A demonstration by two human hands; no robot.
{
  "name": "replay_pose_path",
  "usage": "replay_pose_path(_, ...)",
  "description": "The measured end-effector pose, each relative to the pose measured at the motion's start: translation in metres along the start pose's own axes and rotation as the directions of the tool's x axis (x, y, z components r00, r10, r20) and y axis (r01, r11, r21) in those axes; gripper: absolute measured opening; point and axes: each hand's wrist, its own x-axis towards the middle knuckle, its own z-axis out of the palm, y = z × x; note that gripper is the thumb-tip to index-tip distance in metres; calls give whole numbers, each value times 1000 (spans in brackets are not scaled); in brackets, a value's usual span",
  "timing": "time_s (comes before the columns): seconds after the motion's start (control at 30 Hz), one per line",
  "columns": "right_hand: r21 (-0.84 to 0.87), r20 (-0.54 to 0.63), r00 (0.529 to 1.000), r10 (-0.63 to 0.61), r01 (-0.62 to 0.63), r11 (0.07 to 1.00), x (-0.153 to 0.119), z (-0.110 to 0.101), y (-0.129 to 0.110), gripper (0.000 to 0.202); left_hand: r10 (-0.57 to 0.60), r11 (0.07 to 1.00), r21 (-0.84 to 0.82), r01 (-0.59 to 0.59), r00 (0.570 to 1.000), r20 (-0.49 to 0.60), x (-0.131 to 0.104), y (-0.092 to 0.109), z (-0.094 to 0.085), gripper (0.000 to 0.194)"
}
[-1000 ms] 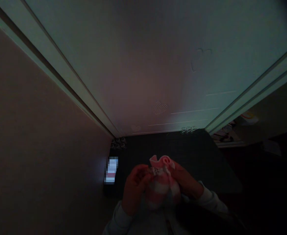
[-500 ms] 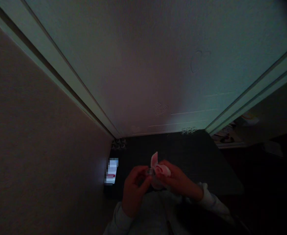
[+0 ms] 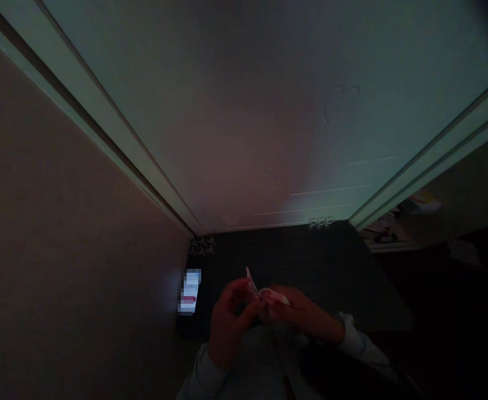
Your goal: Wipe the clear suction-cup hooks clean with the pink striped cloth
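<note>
A pink item [image 3: 277, 297], seemingly soft and folded, is held between my two hands above the dark table. My right hand [image 3: 304, 314] wraps round its right side. My left hand [image 3: 230, 316] pinches at the left end, where a thin pointed flap stands up beside the fingertips. What exactly lies between the left thumb and forefinger is too dark to tell. The view is dim, and the lower part of the item fades into shadow.
On the dark table [image 3: 322, 266], a lit phone [image 3: 190, 291] leans at the left edge. Small clear objects sit at the back left [image 3: 202, 245] and back right [image 3: 321, 222]. A pale panel with a heart relief rises behind; a wall stands left. Items lie on a shelf at right.
The pink item has turned in my hands, and its upright flap has tilted left and now shows edge-on. The light on it has dimmed. Both hands stay in nearly the same place.
</note>
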Motion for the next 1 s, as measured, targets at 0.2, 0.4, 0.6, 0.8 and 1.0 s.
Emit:
replay_pose_path(0.2, 147, -170, 976, 138, -114, 983, 5, 2, 6, 50, -23, 997, -74, 19, 998, -62, 1, -3, -3, 37)
replay_pose_path(0.4, 298, -382, 895, 228, -114, 948, 1, -9, 18, 60, -65, 990, -132, 55, 995, -80, 2, -1, -3, 39)
replay_pose_path(0.6, 310, -266, 945, 192, -105, 945, 1, 6, 19, 64, -106, 983, -160, 91, 990, -88, 5, -8, 1, 49)
replay_pose_path(0.8, 346, -195, 968, 155, -80, 935, 5, 19, 40, 74, -108, 986, -146, 81, 977, -182, 9, -17, 0, 38)
replay_pose_path(1.0, 282, -207, 970, 124, -62, 957, 4, 21, 41, 60, -134, 986, -129, 104, 960, -247, 8, -21, 1, 23)
